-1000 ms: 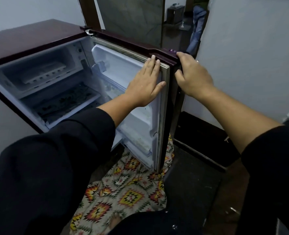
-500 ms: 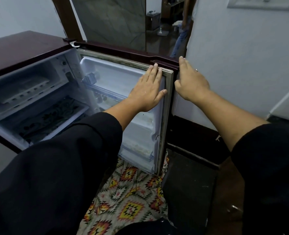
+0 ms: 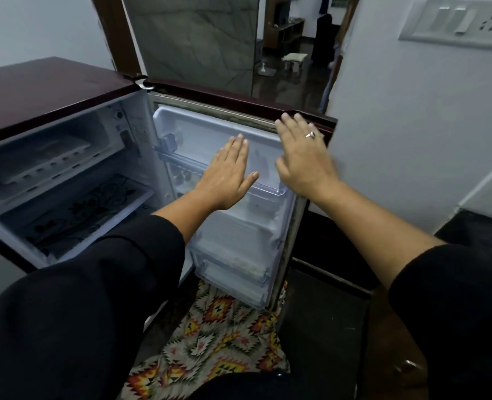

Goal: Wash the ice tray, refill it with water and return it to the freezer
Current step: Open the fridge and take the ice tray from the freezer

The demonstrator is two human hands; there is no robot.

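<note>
The ice tray [image 3: 37,157] lies flat in the freezer compartment [image 3: 103,122] at the top of the small maroon fridge [image 3: 37,82], white and upside-up as far as I can see, though I cannot tell whether it holds water. Neither hand is on it. The door [image 3: 239,243] stands wide open, and both hands are held out before its inner lining: the left hand [image 3: 227,176] flat with fingers straight and together over the upper door shelf, the right hand [image 3: 302,160], with a ring [image 3: 310,134], spread near the door's top outer corner, blurred. Both are empty. My guess is the door is being handled, not the tray. If the tray is unwashed, the next move is a reach left into the compartment; otherwise, a push to swing the door closed. A patterned cloth [image 3: 218,336] lies on the floor below.
</note>
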